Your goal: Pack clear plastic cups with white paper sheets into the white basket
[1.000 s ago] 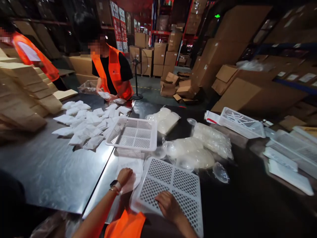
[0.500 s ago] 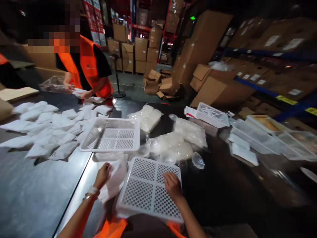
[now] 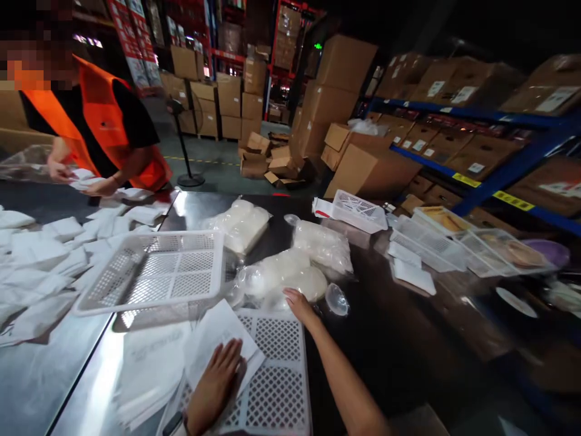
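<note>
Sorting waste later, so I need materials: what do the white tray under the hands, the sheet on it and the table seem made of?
Tray: probably moulded plastic, matte white, with an even perforated grid. Sheet under the left hand: looks like thin paper or nonwoven, flat with faint print; cannot tell which. Table: apparently polished sheet metal, showing mirror-like glare.

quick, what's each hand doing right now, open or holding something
Left hand: open, palm flat on a white paper sheet over the white perforated plastic tray.
Right hand: open, fingers at the clear plastic bags of white discs, gripping nothing.
</note>
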The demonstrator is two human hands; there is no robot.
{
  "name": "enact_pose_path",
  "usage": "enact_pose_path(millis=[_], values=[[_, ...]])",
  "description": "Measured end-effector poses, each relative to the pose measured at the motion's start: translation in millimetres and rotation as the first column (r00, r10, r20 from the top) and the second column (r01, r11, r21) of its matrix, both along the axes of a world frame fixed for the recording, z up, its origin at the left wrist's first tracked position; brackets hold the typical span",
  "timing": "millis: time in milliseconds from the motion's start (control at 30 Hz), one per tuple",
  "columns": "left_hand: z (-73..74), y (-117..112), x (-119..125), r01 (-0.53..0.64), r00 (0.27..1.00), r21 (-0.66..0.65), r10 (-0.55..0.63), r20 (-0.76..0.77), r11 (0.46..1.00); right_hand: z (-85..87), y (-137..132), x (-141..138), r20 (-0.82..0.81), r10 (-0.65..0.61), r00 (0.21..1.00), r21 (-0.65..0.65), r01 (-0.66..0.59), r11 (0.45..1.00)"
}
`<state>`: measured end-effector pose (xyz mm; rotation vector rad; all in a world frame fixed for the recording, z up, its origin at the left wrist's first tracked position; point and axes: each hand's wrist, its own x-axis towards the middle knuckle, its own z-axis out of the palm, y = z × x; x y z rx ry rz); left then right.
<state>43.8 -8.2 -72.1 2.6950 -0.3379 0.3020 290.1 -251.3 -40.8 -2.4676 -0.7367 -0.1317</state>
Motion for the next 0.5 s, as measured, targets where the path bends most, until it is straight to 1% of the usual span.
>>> enact_pose_path(millis=[33, 100, 167, 267, 333, 400, 433, 500], values=[[-4.1, -1.7, -1.2, 0.032, 0.999, 0.074, -0.035, 0.039, 0.997, -0.7, 9.0, 4.1, -0.013, 0.029, 1.0, -0.032, -0.029, 0.999], [-6.1, 0.2, -3.7, 0.051, 0.995, 0.159, -0.063, 0.071, 0.986, -1.7, 21.3, 11.2, -0.025, 0.047, 0.999, -0.095, -0.049, 0.994], [-3.2, 3.7, -6.5, 0.038, 0.997, 0.191, -0.05, 0.056, 0.981, -2.0, 26.8, 15.8, -0.027, 0.035, 0.999, -0.15, -0.039, 0.988], [1.7, 4.2, -10.5, 0.023, 1.0, 0.216, -0.024, 0.002, 0.976, -2.2, 27.2, 17.9, -0.033, 0.024, 0.999, -0.209, -0.031, 0.978], [3.7, 1.3, -12.0, 0.016, 1.0, 0.236, -0.015, -0.006, 0.972, -2.6, 28.1, 16.2, -0.045, 0.021, 0.999, -0.223, -0.031, 0.974], [6.5, -2.4, -11.9, 0.002, 1.0, 0.253, 0.0, -0.005, 0.967, -3.1, 36.4, 11.9, -0.056, 0.017, 0.998, -0.218, -0.029, 0.976], [8.7, -4.2, -11.1, -0.002, 1.0, 0.254, 0.005, -0.011, 0.967, -3.2, 45.1, 8.9, -0.059, 0.021, 0.998, -0.206, -0.033, 0.978], [15.5, -7.4, -8.4, 0.001, 0.999, 0.232, 0.009, -0.044, 0.973, -3.0, 73.3, 1.2, -0.058, 0.059, 0.997, -0.161, -0.068, 0.985]])
